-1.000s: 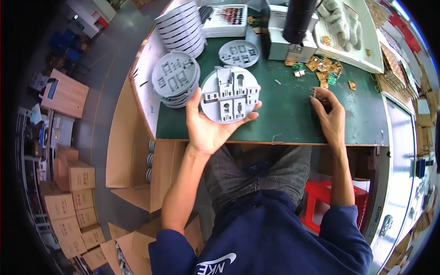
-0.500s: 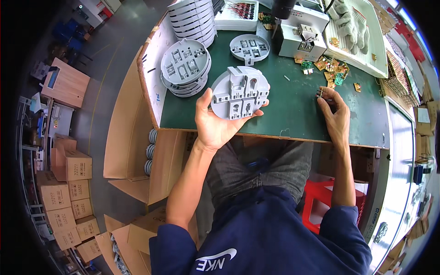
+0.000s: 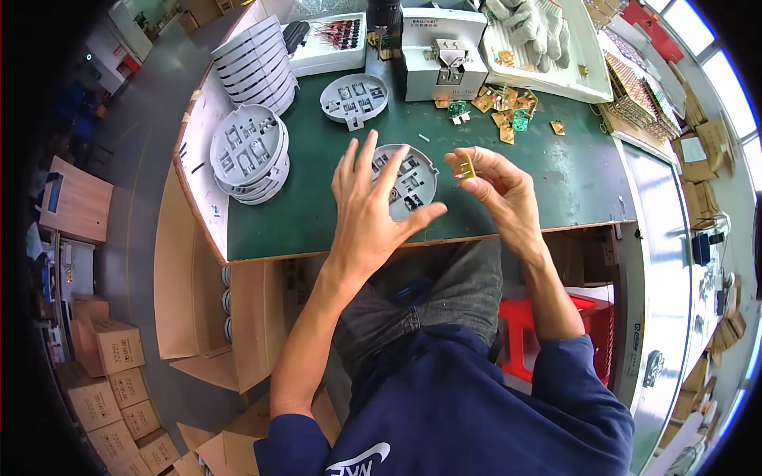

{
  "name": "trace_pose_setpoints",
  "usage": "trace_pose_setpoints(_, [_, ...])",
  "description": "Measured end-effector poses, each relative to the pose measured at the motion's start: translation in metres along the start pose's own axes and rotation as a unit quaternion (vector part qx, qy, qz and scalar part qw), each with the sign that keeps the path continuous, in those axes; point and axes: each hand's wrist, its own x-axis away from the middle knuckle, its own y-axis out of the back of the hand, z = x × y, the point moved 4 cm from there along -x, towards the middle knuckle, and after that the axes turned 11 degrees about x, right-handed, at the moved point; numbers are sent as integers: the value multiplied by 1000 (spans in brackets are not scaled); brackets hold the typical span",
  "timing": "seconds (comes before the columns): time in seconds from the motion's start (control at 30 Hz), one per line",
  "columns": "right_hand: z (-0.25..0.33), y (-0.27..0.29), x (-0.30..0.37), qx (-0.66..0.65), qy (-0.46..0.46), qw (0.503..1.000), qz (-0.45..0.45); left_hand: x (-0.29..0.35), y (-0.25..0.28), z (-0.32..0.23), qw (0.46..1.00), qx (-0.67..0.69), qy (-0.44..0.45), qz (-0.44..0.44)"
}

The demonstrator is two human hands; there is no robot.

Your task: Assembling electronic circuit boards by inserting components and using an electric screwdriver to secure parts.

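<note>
My left hand [image 3: 365, 214] is open, its fingers spread above a round grey plastic housing [image 3: 419, 181] that lies on the green worktop near its front edge. Recesses and a small black part show in the housing; my fingers cover its left side. Just right of it, my right hand [image 3: 512, 197] pinches a small yellow circuit board [image 3: 463, 167] between thumb and fingers. A second grey housing [image 3: 355, 97] lies farther back with its tab toward me.
Stacked grey housings [image 3: 248, 147] and a taller stack [image 3: 255, 67] stand at the left wall. Loose circuit boards [image 3: 508, 103] lie before a white machine [image 3: 440, 36]. A white tray [image 3: 591, 83] holds gloves at the back right. Cardboard boxes [image 3: 194, 301] stand below the left edge.
The housing held in my left hand is now on the worktop, and that hand has opened over it. My right hand has come left toward the housing, with the circuit board in its fingers.
</note>
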Motion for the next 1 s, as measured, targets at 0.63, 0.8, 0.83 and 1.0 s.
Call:
trace_pose_setpoints(0.63, [9,-25,4,3,4,999,40,-8,21,-8,970,240,-11,-28])
trace_pose_setpoints(0.8, [10,-28,9,4,-32,997,73,-2,20,4,946,323,22,7])
trace_pose_setpoints(0.83, [9,-29,9,4,-32,997,74,-1,20,4,949,313,24,7])
trace_pose_setpoints(1.0, [9,-33,2,58,-26,996,62,4,20,12,959,282,26,8])
